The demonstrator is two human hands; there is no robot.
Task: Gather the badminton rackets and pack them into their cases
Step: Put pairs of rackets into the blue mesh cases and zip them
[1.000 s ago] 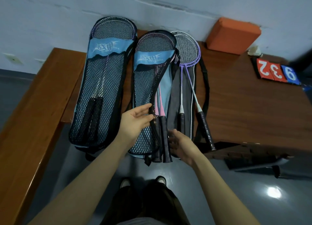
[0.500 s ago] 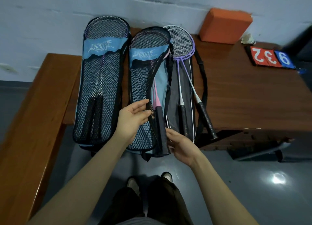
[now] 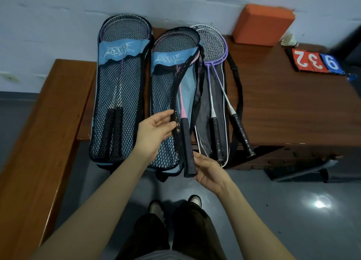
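The desk (image 3: 293,111) carries three racket cases side by side, their lower ends hanging over its near edge. The left case (image 3: 119,95) is closed, with two rackets showing through its mesh, grips together. The middle case (image 3: 166,103) is open along its right edge, and a pink-shafted racket (image 3: 182,107) lies partly inside it, head up under the mesh and the dark grip sticking out at the bottom. The right case (image 3: 207,111) lies opened flat with two purple-framed rackets (image 3: 214,50) resting on it, not enclosed.

The step in hand looks like seating the pink-shafted racket and closing the middle case. The left hand (image 3: 154,134) pinches the mesh flap's edge between thumb and fingers, lifting it clear. The right hand (image 3: 210,171) has relaxed fingers touching the butt of the grip, holding nothing.

To do it well, I would keep the flap lifted, push the grip straight up until the butt clears the bottom hem, then draw the edges together.
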